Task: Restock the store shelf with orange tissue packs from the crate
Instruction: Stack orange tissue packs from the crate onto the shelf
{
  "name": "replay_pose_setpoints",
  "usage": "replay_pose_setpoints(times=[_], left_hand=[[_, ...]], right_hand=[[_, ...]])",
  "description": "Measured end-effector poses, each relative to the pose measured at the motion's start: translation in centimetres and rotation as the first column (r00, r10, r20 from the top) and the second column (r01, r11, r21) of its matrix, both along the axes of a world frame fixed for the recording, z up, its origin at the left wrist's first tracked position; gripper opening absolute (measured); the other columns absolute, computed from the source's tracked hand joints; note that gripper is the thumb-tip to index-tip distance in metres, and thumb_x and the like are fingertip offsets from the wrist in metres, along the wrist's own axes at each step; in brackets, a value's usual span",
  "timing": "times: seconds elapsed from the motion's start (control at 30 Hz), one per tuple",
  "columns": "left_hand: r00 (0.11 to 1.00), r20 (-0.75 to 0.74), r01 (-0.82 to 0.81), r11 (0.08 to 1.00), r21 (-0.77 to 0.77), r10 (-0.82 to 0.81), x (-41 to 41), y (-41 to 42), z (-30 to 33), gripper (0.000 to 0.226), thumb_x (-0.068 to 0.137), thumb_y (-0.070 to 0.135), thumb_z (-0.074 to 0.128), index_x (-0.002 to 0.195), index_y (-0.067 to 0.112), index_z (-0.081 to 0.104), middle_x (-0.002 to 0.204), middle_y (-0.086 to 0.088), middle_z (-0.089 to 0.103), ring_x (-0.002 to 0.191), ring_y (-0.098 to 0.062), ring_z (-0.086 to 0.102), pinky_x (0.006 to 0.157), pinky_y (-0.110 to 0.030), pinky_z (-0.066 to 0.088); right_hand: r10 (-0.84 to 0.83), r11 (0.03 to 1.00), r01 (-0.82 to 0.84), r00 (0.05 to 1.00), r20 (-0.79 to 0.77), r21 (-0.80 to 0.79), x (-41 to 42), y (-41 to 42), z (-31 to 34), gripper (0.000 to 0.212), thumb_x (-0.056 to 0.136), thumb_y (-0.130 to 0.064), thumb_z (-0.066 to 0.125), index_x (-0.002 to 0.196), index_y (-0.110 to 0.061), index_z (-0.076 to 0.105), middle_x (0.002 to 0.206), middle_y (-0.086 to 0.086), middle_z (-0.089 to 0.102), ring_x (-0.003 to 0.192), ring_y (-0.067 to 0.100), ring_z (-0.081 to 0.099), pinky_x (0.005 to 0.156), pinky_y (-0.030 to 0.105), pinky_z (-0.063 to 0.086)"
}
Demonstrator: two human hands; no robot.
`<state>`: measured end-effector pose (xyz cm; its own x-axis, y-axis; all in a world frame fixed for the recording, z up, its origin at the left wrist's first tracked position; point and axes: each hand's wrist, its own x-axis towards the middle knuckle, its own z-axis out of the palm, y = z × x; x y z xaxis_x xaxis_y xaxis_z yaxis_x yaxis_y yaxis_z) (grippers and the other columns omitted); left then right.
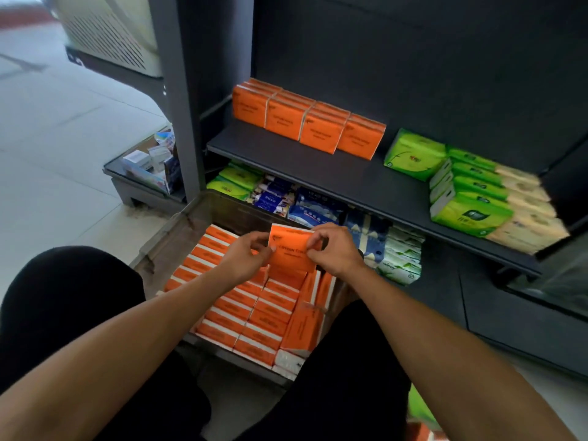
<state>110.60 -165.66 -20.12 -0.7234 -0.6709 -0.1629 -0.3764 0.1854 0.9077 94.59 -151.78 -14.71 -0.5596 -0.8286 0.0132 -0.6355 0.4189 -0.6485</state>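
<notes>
Orange plastic-wrapped tissue pack [291, 249] is what you are lifting, held just above the brown crate [178, 230] of matching packs, your left hand [245, 259] and right hand [334, 249] pinching its two sides, fingers clamped on it. You are mid-pickup; next it probably needs carrying far, up to the dark metal shelf [318, 173], beside the orange row [305, 122] left of the green packs [458, 183]. Pale floor tiles [63, 138] are lying to the left.

A row of orange packs [307, 122] is set on the dark shelf [318, 167], with green packs [461, 183] stacked at its right end.
</notes>
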Motion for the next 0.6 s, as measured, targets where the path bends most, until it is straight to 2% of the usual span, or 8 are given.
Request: replay_pose_setpoints(times=[0.1, 0.17, 0.23, 0.3, 0.37, 0.5, 0.6], left_hand=[[0.999, -0.042, -0.037, 0.998, -0.054, 0.035, -1.9, -0.1, 1.1, 0.031, 0.089, 0.038, 0.066, 0.118, 0.026, 0.064, 0.093, 0.002, 0.071, 0.082, -0.014, 0.07, 0.078, -0.037, 0.059], [0.994, -0.072, -0.086, 0.992, -0.098, 0.079, -3.6, -0.3, 2.1, 0.028, 0.088, 0.037, 0.069, 0.113, 0.026, 0.066, 0.089, 0.004, 0.07, 0.084, -0.012, 0.068, 0.081, -0.035, 0.057], [0.987, -0.108, -0.135, 0.979, -0.153, 0.12, -5.5, -0.5, 3.3, 0.026, 0.087, 0.036, 0.07, 0.11, 0.025, 0.067, 0.088, 0.004, 0.069, 0.087, -0.013, 0.066, 0.083, -0.032, 0.054], [0.978, -0.146, -0.174, 0.966, -0.193, 0.147, -7.6, -0.7, 4.7, 0.028, 0.087, 0.033, 0.07, 0.112, 0.021, 0.067, 0.087, 0.003, 0.069, 0.086, -0.013, 0.064, 0.083, -0.03, 0.053], [0.973, -0.17, -0.191, 0.957, -0.22, 0.155, -9.7, -1.1, 6.1, 0.025, 0.088, 0.031, 0.07, 0.109, 0.018, 0.068, 0.084, 0.003, 0.068, 0.082, -0.012, 0.063, 0.081, -0.03, 0.052], [0.977, -0.178, -0.167, 0.934, -0.316, 0.114, -13.7, -2.2, 7.8, 0.019, 0.088, 0.032, 0.07, 0.102, 0.019, 0.066, 0.082, 0.007, 0.065, 0.082, -0.015, 0.064, 0.076, -0.03, 0.052], [0.985, -0.153, -0.133, 0.925, -0.356, 0.083, -16.8, -2.9, 7.9, 0.018, 0.089, 0.03, 0.07, 0.103, 0.019, 0.066, 0.079, 0.01, 0.061, 0.08, -0.014, 0.062, 0.073, -0.027, 0.05]], right_hand=[[0.009, 1.0, -0.007, 0.995, -0.101, 0.018, -1.7, 0.1, 1.4, 0.028, 0.068, -0.008, 0.076, 0.071, -0.03, 0.059, 0.105, -0.009, 0.057, 0.11, 0.017, 0.042, 0.084, 0.019, 0.03], [0.004, 1.0, -0.005, 0.988, -0.156, -0.009, -3.3, 0.1, 2.2, 0.029, 0.066, -0.009, 0.076, 0.073, -0.029, 0.056, 0.107, -0.005, 0.059, 0.109, 0.019, 0.042, 0.08, 0.007, 0.027], [-0.018, 0.998, 0.005, 0.977, -0.212, -0.061, -4.8, 0.0, 3.3, 0.029, 0.066, -0.008, 0.075, 0.075, -0.026, 0.054, 0.106, -0.002, 0.061, 0.106, 0.02, 0.043, 0.081, 0.001, 0.024], [-0.029, 0.995, 0.001, 0.964, -0.266, -0.104, -6.3, -0.2, 4.2, 0.029, 0.067, -0.008, 0.074, 0.079, -0.025, 0.053, 0.106, -0.001, 0.059, 0.106, 0.021, 0.043, 0.079, 0.006, 0.024], [-0.039, 0.993, 0.003, 0.954, -0.299, -0.12, -7.8, -0.4, 4.9, 0.029, 0.071, -0.01, 0.074, 0.087, -0.023, 0.054, 0.112, -0.003, 0.051, 0.111, 0.02, 0.039, 0.083, 0.014, 0.025], [-0.095, 0.989, 0.051, 0.939, -0.33, -0.141, -10.8, -1.2, 5.4, 0.034, 0.076, -0.012, 0.077, 0.101, -0.018, 0.055, 0.127, 0.001, 0.041, 0.124, 0.016, 0.03, 0.096, 0.016, 0.023], [-0.134, 0.986, 0.083, 0.917, -0.377, -0.147, -13.1, -1.9, 5.1, 0.032, 0.079, -0.014, 0.075, 0.103, -0.019, 0.054, 0.132, 0.002, 0.038, 0.129, 0.019, 0.026, 0.097, 0.021, 0.028]])
